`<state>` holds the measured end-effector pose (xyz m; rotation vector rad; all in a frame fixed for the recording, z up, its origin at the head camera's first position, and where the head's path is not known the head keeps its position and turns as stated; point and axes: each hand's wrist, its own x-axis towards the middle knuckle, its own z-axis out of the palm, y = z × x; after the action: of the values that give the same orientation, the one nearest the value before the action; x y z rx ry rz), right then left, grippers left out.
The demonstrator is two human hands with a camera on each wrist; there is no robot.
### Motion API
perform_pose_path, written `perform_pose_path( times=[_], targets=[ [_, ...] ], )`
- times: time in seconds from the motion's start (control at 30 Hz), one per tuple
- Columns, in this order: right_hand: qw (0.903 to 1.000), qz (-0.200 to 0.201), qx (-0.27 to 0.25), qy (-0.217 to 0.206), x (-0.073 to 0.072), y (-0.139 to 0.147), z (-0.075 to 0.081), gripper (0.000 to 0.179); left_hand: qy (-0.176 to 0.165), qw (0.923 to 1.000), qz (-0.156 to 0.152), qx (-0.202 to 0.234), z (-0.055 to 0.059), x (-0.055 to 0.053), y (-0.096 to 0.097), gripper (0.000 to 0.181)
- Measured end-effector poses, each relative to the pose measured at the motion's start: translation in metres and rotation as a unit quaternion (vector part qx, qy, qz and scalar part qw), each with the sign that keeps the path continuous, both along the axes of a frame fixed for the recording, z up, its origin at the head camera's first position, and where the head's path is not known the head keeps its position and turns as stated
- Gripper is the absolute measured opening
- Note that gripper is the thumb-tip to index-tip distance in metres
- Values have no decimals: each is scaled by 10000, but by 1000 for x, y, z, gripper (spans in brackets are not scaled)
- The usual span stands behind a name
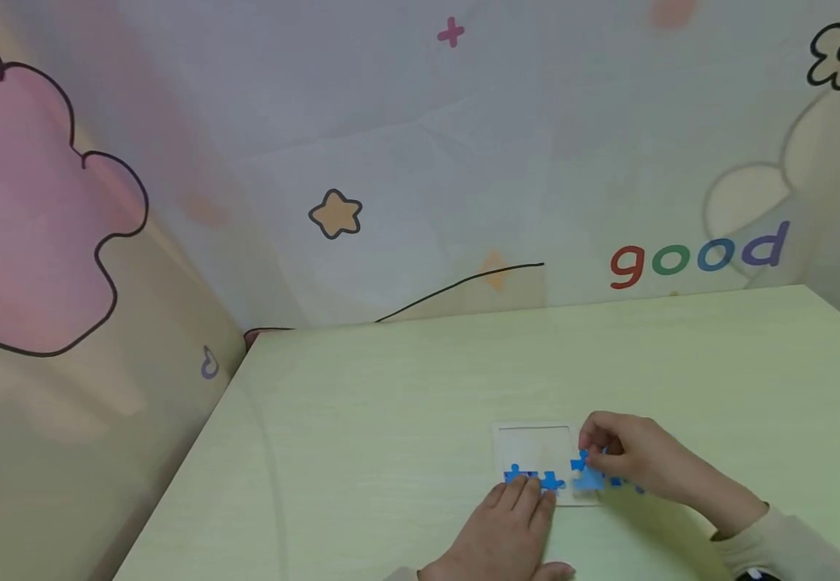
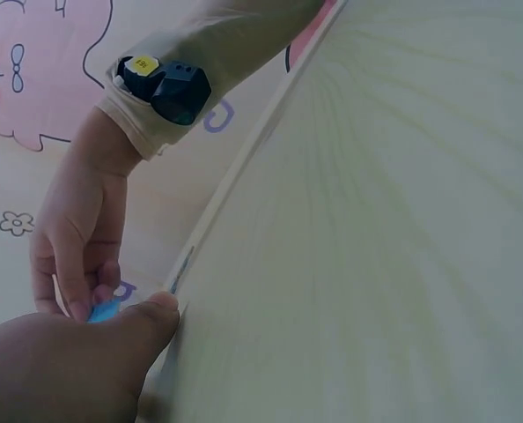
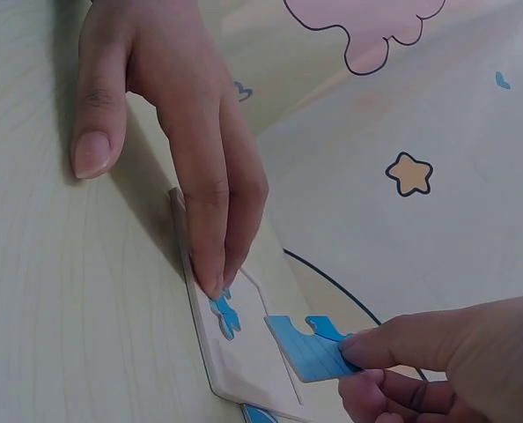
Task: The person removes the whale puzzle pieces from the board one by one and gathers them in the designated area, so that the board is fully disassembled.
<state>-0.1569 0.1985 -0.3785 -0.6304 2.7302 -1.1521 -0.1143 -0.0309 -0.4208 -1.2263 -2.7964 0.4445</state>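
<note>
Between thumb and fingers, my right hand (image 1: pixel 637 449) pinches a blue jigsaw puzzle piece (image 3: pixel 304 348) just above the right side of a white puzzle tray (image 1: pixel 533 444). The piece is tilted, with one straight edge visible. My left hand (image 1: pixel 504 526) rests its extended fingers on blue puzzle pieces (image 1: pixel 552 482) along the tray's near edge and partly covers them. In the right wrist view its fingertips touch one of these pieces (image 3: pixel 228 319), while the thumb (image 3: pixel 94 152) stands apart. The left wrist view shows only a sliver of the held piece.
More blue puzzle pieces (image 1: pixel 616 482) lie on the table right of the tray, partly hidden under my right hand. The pale table (image 1: pixel 361 452) meets a printed wall cloth (image 1: pixel 420 177) at its back and left edges.
</note>
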Motion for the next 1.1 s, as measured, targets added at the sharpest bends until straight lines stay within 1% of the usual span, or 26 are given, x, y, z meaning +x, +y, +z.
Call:
perform_pose_path(
  times=[0.13,0.3,0.5,0.63,0.73,0.83,0.93,1.03,1.1],
  targets=[
    [10000,-53,41,-26,2,7,5,9,22,9999,35,94,0,1,-1,77],
    [9997,-111,149,-141,5,19,5,8,-81,9999,95,102,1,0,-2,77],
    [9992,-136,222,-305,10,33,3,9,-91,9998,91,158,-1,1,-2,77],
    [9982,-165,114,-566,16,42,-1,9,-209,9996,171,126,0,2,-2,78],
    [9976,-180,61,-673,20,49,-4,9,-261,9994,162,138,1,2,-2,78],
    [9974,-229,68,-687,23,56,-7,8,-141,9997,56,180,0,2,-3,77],
    [9961,-362,131,-791,26,63,-10,8,112,9997,-108,210,-2,1,-3,76],
    [9956,-440,224,-798,28,70,-14,9,273,9992,-211,225,-2,1,-2,75],
    [9957,-468,253,-755,31,75,-16,9,254,9992,-217,212,-2,1,-1,75]
  ],
)
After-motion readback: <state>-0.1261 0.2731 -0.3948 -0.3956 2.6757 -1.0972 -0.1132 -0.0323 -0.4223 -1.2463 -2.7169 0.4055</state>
